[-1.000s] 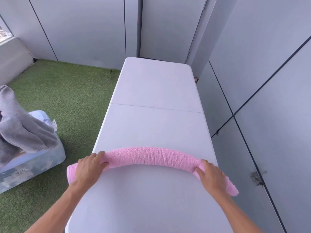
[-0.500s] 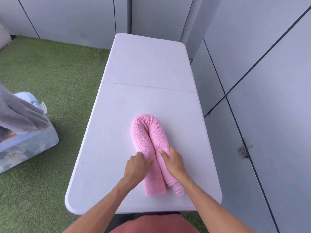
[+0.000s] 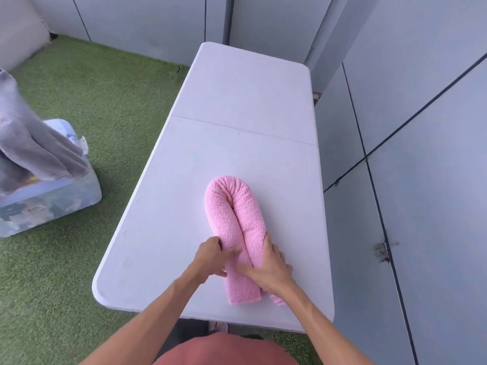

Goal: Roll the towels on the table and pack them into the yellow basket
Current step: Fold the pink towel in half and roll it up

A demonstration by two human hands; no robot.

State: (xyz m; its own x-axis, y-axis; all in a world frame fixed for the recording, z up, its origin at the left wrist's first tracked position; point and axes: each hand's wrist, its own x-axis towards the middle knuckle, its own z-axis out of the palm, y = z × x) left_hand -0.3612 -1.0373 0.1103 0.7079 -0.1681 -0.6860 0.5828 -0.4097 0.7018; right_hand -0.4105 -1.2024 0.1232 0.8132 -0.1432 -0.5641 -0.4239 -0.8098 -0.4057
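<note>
A pink towel [image 3: 232, 206], rolled into a long tube and bent double into a narrow U, lies on the near half of the white folding table [image 3: 237, 96]. The bend points away from me and the two ends lie near the front edge. My left hand [image 3: 212, 256] grips the left leg of the roll, thumb on top. My right hand [image 3: 271, 267] presses on the right leg, with fingers across both legs. No yellow basket is in view.
A clear plastic storage box [image 3: 52, 204] stands on the green artificial turf at the left, with a grey towel [image 3: 29, 143] draped over it. Grey wall panels run close along the table's right side and far end.
One second ago the pink roll lay stretched across the table with a hand near each end. Both ends have been swung toward me, folding it into a U, and my hands now squeeze the legs together.
</note>
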